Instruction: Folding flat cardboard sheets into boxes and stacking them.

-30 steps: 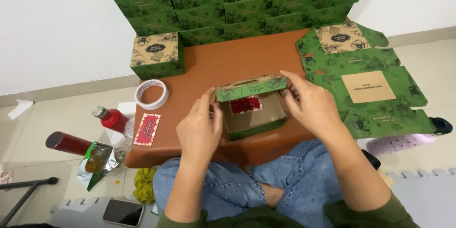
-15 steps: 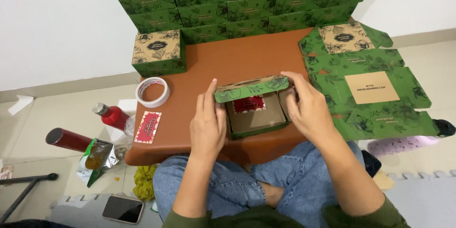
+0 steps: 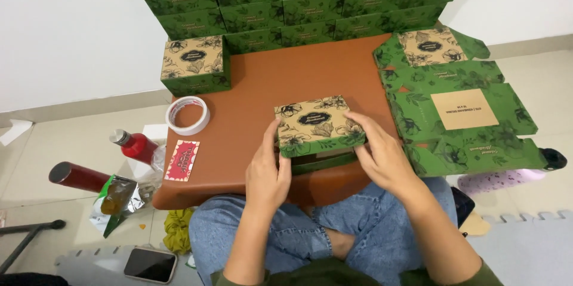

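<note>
A green cardboard box (image 3: pixel 318 128) with a tan floral lid sits at the near edge of the low brown table (image 3: pixel 268 92). Its lid is lowered almost flat, with a narrow gap left at the front. My left hand (image 3: pixel 267 169) presses against the box's left front corner. My right hand (image 3: pixel 382 155) holds the right side, its fingers resting on the lid's edge. Whatever is inside the box is hidden.
A closed box of the same kind (image 3: pixel 194 65) stands at the table's far left, by a tape roll (image 3: pixel 187 115) and a red card (image 3: pixel 182 159). Stacked green boxes (image 3: pixel 298 0) line the back. Flat unfolded boxes (image 3: pixel 459 113) lie right. Red bottles (image 3: pixel 134 144), a foil pouch and a phone (image 3: pixel 150 264) lie on the floor left.
The lid, raised a second ago with a red item visible inside, has been folded down over the box. Both hands have shifted to the box's front corners.
</note>
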